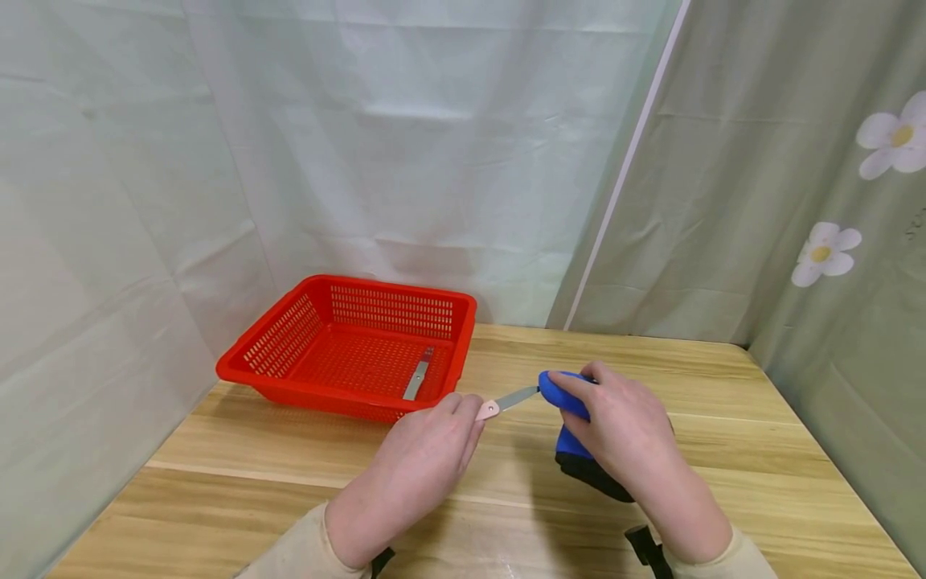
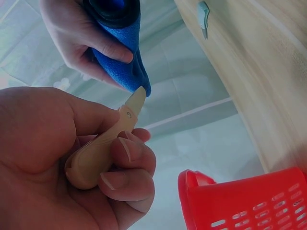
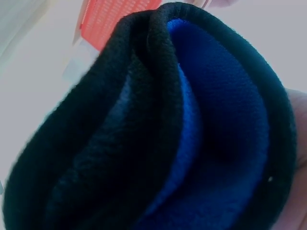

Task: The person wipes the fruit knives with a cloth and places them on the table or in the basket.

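In the head view my left hand (image 1: pixel 434 442) grips a folding knife (image 1: pixel 488 410) by its pale pink handle, with the blade out and pointing right. The left wrist view shows the fingers curled round the handle of this knife (image 2: pixel 96 155). My right hand (image 1: pixel 629 418) pinches a blue cloth (image 1: pixel 567 394) with black edging, folded at the blade's tip. The cloth (image 2: pixel 122 62) touches the tip in the left wrist view; whether it wraps the tip is hard to see. Folds of the cloth (image 3: pixel 220 96) fill most of the right wrist view and hide the blade.
A red plastic basket (image 1: pixel 347 400) stands at the back left of the wooden table (image 1: pixel 275 482). Inside lies a slim grey piece with a reddish end (image 1: pixel 417 378). A light blue folding knife (image 2: pixel 203 17) lies on the table beyond the right hand. Curtains hang behind.
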`<state>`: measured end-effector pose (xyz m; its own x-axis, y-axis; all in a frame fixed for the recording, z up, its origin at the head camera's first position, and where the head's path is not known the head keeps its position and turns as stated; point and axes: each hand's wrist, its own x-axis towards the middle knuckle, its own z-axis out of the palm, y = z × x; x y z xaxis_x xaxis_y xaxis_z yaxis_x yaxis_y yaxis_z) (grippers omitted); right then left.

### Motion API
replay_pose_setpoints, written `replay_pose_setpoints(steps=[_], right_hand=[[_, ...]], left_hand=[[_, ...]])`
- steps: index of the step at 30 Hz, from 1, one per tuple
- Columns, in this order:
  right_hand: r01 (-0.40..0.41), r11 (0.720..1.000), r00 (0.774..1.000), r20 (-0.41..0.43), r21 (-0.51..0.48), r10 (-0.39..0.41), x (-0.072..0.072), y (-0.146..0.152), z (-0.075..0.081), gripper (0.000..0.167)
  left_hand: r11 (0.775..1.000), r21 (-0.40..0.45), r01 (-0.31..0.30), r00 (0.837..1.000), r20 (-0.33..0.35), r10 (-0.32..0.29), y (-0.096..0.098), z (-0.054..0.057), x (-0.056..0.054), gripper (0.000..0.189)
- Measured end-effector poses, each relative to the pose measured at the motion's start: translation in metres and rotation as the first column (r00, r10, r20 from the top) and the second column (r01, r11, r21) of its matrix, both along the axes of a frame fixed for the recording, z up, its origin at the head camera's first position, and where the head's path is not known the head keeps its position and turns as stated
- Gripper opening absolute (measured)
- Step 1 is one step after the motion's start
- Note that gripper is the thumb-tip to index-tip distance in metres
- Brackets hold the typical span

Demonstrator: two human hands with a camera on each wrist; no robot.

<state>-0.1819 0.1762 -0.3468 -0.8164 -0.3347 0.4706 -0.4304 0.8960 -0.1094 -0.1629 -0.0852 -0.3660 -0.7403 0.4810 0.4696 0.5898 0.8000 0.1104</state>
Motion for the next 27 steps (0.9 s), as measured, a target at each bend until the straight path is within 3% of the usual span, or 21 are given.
replay_pose_setpoints(steps=[10,16,27], right_hand=[[0.000,1.000,0.999,-0.032,-0.011,0.000,0.001,0.001,0.002,0.050],[-0.064,0.998,0.992,-0.109,0.002,0.064,0.005,-0.009,0.003,0.054],[-0.153,0.988,0.983,-0.094,0.035,0.155,0.015,-0.026,-0.001,0.064]], left_hand=[[1.000,0.004,-0.004,1.000,0.013,0.004,0.000,0.001,0.000,0.019],[1.000,0.009,-0.004,0.999,0.041,0.003,-0.001,0.002,0.000,0.020],[1.000,-0.015,-0.001,0.997,0.075,0.002,-0.001,0.004,0.000,0.021]])
